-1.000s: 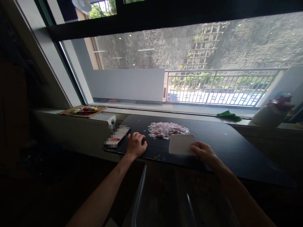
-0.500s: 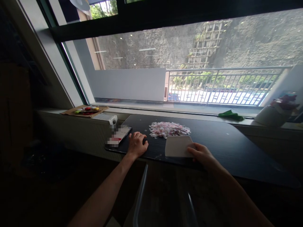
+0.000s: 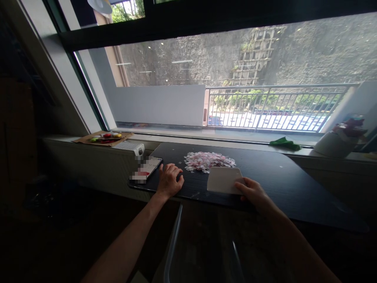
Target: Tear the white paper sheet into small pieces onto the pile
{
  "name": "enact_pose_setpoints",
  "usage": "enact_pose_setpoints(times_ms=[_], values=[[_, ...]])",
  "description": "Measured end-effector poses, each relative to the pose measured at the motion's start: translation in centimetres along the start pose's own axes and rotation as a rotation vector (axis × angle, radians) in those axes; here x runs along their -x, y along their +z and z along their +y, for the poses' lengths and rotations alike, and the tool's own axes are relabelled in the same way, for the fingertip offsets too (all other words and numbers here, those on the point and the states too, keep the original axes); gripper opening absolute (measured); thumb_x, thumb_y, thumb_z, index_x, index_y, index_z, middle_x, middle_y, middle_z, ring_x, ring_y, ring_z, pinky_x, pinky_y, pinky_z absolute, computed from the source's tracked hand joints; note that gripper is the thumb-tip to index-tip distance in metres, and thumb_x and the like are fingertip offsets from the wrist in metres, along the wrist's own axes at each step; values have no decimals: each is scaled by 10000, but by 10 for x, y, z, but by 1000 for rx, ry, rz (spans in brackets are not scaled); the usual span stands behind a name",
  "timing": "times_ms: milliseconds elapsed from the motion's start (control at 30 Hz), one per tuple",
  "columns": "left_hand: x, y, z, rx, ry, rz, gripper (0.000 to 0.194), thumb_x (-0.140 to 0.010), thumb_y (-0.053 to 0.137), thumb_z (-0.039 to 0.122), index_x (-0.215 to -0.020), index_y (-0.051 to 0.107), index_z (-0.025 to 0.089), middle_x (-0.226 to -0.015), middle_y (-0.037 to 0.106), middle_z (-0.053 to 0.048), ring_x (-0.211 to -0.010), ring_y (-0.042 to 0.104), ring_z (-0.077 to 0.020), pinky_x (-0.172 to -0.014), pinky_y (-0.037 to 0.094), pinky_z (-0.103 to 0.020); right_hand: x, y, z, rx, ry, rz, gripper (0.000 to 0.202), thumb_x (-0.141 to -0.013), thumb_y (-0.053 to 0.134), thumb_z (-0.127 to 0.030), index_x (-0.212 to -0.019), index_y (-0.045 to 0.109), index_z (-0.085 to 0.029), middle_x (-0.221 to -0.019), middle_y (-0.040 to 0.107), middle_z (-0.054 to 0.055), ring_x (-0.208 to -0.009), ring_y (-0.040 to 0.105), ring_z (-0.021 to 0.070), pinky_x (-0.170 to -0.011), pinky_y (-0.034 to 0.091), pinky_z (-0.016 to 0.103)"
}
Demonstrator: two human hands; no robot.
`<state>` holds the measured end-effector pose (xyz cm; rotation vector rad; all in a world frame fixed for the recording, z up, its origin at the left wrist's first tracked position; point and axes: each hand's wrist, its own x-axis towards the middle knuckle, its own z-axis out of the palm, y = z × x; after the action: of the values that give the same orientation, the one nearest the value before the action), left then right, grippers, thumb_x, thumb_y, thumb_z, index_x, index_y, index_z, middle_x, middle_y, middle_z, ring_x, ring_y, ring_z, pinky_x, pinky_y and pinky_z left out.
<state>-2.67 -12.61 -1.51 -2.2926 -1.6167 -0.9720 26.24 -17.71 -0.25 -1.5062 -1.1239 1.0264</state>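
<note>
Right hand (image 3: pixel 252 192): pinches card (image 3: pixel 222 181) at its right edge, just in front of scraps (image 3: pixel 207 160) heaped on table (image 3: pixel 282 188). Left hand (image 3: pixel 170 181): loosely curled, holds nothing visible, near phone (image 3: pixel 153 167).

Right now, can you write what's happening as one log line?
right hand: holding white card | pale scraps: heaped on black table beyond white card | left hand: loosely curled, near phone

Table (image 3: pixel 282 188): dark and flat, with round corners
Pile (image 3: pixel 207 160): lots of little pink and white bits
Phone (image 3: pixel 153 166): lying at the left end
Loose bit (image 3: pixel 281 166): well right of the pile
</note>
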Motion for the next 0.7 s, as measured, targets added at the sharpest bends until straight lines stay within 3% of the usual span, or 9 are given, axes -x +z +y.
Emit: enact_pose_setpoints(times_ms=[267, 433, 700], values=[[-1, -1, 1, 18, -13, -8, 165, -758, 524, 241, -863, 648, 214, -927, 671, -54, -1115, 497, -275, -1072, 180, -546, -2, -5, 2, 17, 21, -81, 160, -691, 650, -195, -843, 647, -143, -643, 629, -1, -466, 509, 84, -341, 427, 175], [-1, -1, 1, 18, -21, -11, 157, -758, 527, 243, -859, 644, 218, -929, 673, -56, -1120, 500, -275, -1069, 185, -551, -2, -10, 4, 9, -13, 8, 176, -699, 643, -216, -863, 652, -154, -655, 641, 5, -458, 508, 84, -337, 416, 177], [-1, 1, -1, 7, -21, -10, 161, -761, 530, 248, -866, 645, 207, -936, 673, -56, -1118, 502, -276, -1067, 194, -544, -2, -12, 0, 20, 21, -123, 173, -660, 662, -215, -820, 658, -149, -653, 639, 3, -496, 530, 98, -340, 413, 175]])
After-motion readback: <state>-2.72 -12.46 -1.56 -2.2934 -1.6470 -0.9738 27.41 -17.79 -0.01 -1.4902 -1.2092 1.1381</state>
